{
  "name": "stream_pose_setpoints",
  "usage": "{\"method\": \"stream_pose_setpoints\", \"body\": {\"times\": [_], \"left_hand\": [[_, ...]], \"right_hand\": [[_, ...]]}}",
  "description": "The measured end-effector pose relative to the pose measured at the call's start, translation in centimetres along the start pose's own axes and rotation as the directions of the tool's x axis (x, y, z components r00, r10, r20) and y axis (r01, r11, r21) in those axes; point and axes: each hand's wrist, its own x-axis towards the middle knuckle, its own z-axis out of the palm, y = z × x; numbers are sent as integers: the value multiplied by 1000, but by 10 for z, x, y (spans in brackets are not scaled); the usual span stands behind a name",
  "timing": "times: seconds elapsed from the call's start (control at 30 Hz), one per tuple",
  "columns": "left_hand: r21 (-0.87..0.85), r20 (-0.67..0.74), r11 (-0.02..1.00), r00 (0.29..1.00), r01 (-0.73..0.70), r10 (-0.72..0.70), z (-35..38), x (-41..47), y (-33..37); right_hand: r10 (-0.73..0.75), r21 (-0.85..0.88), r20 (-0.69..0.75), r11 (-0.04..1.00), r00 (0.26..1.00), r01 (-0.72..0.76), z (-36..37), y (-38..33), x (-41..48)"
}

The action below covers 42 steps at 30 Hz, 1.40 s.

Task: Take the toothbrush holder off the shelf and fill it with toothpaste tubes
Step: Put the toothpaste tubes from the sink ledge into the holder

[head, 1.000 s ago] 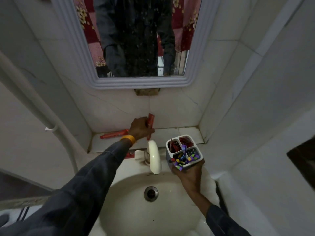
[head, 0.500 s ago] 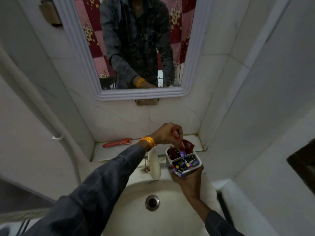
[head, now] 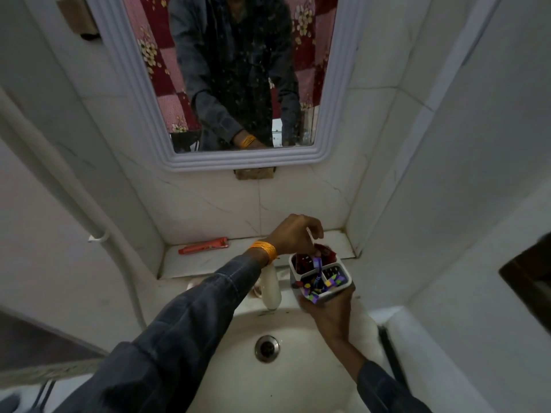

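My right hand [head: 329, 311] grips a white toothbrush holder [head: 338, 289] from below, over the sink's right side. Its compartments hold red toothpaste tubes [head: 326, 254] at the back and purple, multicoloured items at the front. My left hand [head: 295, 236], with an orange bangle at the wrist, hovers over the back compartment, fingertips pinched down on the top of a red tube that sits in it. One more red toothpaste tube [head: 204, 245] lies flat on the white marble shelf [head: 226, 263], left of my hands.
A white sink basin [head: 298, 380] with a metal drain [head: 267, 348] lies below, and a white tap [head: 271, 289] stands behind it. A framed mirror [head: 238, 162] hangs on the tiled wall. A white pipe [head: 74, 210] runs down the left wall.
My left hand carried a red tube from the shelf's middle rightward and lowered it into the holder's back compartment. The view tilted upward, showing more mirror.
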Motion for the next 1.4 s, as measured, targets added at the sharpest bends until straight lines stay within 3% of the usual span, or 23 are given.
{"method": "stream_pose_setpoints", "body": {"times": [0.17,0.3,0.37,0.5,0.67,0.8,0.9,1.1,1.17,1.27,1.4], "left_hand": [[-140,-117,958,957,249,-266,-19,-25,-57],[131,-37,869,878,478,-477,-4,-81,-123],[145,-34,832,844,535,-536,12,-100,-137],[240,-126,800,835,550,-536,18,-112,-148],[548,-20,716,863,432,-506,24,-125,-160],[600,17,706,877,376,-481,36,-122,-163],[517,4,744,868,424,-497,33,-124,-162],[31,-76,847,846,531,-528,-46,-114,-133],[-114,-126,873,865,474,-486,-70,-111,-115],[-155,-235,927,899,340,-369,-95,-104,-84],[-317,-248,933,934,171,-256,-104,-85,-38]], "right_hand": [[28,-12,-37,1000,999,-29,-2,4,3],[3,-19,-37,1000,999,-3,3,3,1],[-3,-27,-41,1000,999,2,3,5,0],[-9,-32,-43,999,999,8,3,6,2],[-20,-28,-27,999,999,19,5,6,1],[-25,-17,6,1000,1000,26,5,6,2],[-25,-18,11,1000,1000,26,3,9,4],[-31,-17,4,999,1000,31,3,10,3],[-36,-3,2,999,999,36,5,7,2],[-42,-9,4,999,999,42,9,0,-1],[-20,-19,11,1000,1000,20,11,-4,-1]]}}
